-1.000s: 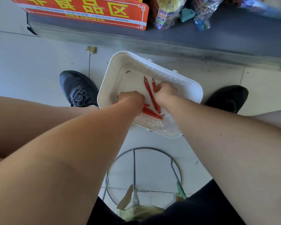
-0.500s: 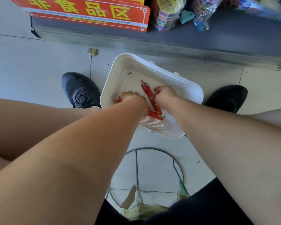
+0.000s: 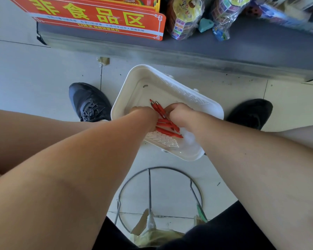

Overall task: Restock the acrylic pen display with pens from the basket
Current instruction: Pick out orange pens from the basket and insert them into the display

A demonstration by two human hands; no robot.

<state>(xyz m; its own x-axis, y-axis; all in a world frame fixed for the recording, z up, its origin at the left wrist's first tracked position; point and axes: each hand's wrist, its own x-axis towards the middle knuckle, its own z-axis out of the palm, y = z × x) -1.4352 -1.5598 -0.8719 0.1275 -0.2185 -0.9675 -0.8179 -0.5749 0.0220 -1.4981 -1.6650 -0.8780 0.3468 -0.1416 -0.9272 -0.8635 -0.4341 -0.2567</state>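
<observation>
Both grips bunch ~6 red pens [image 3: 163, 121], basket [image 3: 170, 83].

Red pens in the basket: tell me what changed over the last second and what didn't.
The scattered red pens have been gathered into a tighter bunch between the two hands. The left hand and right hand have closed in toward each other, and the right hand now grips a couple of pens pointing up-left. More pens lie loose beneath. The white basket has stayed on the floor between the shoes.

Both forearms reach forward and down, left hand [image 3: 144, 114] and right hand [image 3: 180, 114] curled, knuckles close together.
</observation>
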